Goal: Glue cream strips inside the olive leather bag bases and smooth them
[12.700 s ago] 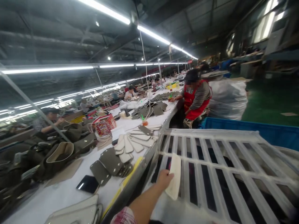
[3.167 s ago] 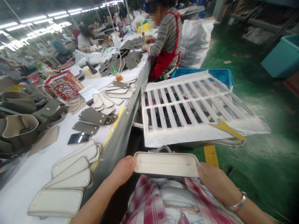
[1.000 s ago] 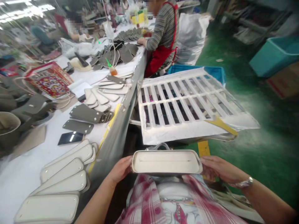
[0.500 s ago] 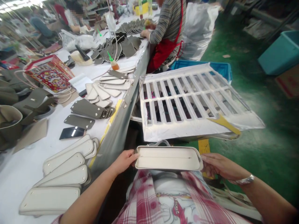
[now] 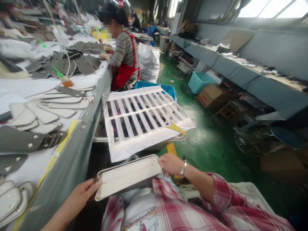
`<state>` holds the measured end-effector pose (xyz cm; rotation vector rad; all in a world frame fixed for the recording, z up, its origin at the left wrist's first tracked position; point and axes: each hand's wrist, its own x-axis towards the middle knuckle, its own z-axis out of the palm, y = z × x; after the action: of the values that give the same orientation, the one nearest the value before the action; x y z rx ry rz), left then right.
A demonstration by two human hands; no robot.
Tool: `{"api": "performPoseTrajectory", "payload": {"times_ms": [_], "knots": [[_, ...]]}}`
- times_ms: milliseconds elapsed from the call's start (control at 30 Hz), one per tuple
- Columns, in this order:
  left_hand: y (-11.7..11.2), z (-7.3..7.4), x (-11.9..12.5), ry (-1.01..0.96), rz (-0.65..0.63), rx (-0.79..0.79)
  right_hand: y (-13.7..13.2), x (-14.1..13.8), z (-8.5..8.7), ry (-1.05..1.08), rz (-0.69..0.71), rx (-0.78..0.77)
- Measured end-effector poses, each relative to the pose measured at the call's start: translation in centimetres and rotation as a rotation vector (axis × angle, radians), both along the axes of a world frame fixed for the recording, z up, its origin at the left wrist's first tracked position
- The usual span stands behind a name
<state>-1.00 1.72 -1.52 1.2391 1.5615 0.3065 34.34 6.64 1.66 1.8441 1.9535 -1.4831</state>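
Observation:
I hold a long cream-coloured panel with folded grey edges [image 5: 127,175] over my lap, tilted up to the right. My left hand [image 5: 83,194] grips its near-left end and my right hand [image 5: 171,163], with a bracelet at the wrist, grips its far-right end. Just beyond the panel lies a white slatted rack [image 5: 141,117] smeared with white, a yellow strip resting on its right corner.
A long white worktable [image 5: 38,160] on my left carries cream panels [image 5: 48,110], grey panels [image 5: 21,141] and a glue bottle [image 5: 63,79]. A person in a red apron [image 5: 124,61] works further along. Blue bins, a white sack [image 5: 149,62] and a cardboard box stand on the green floor.
My view has swung to the right, showing the aisle and right wall. The panel has tilted, its left end lower, still held at both ends.

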Motion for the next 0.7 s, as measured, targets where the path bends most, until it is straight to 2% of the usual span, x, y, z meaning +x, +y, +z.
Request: {"api": "performPoseTrajectory", "payload": {"times_ms": [200, 267, 300, 400, 467, 500, 567, 633, 700], "knots": [[0.3, -0.4, -1.2, 0.066, -0.115, 0.009, 0.0, -0.3, -0.6, -0.026, 0.032, 0.051], [0.6, 0.5, -1.1, 0.225, -0.217, 0.078, -0.3, -0.3, -0.5, -0.016, 0.029, 0.056], [0.6, 1.2, -0.5, 0.333, -0.267, 0.160, -0.4, -0.2, -0.4, -0.009, 0.024, 0.058], [0.7, 3.5, 3.9, 0.544, -0.369, 0.563, -0.7, -0.2, -0.2, 0.003, 0.004, 0.076], [0.7, 4.3, 8.4, 0.448, -0.518, 0.760, -0.7, -0.2, -0.1, 0.013, 0.007, 0.091], [0.9, 4.3, 10.7, 0.404, -0.632, 0.786, -0.7, -0.2, -0.1, 0.018, 0.012, 0.098], [1.3, 3.7, 14.5, 0.369, -0.810, 0.735, -0.6, -0.2, -0.2, 0.022, 0.022, 0.099], [1.9, 2.8, 16.7, 0.380, -0.892, 0.672, -0.5, -0.2, -0.4, 0.024, 0.017, 0.093], [2.3, 2.3, 17.4, 0.388, -0.913, 0.639, -0.4, 0.0, -0.8, 0.045, -0.012, 0.082]]}}
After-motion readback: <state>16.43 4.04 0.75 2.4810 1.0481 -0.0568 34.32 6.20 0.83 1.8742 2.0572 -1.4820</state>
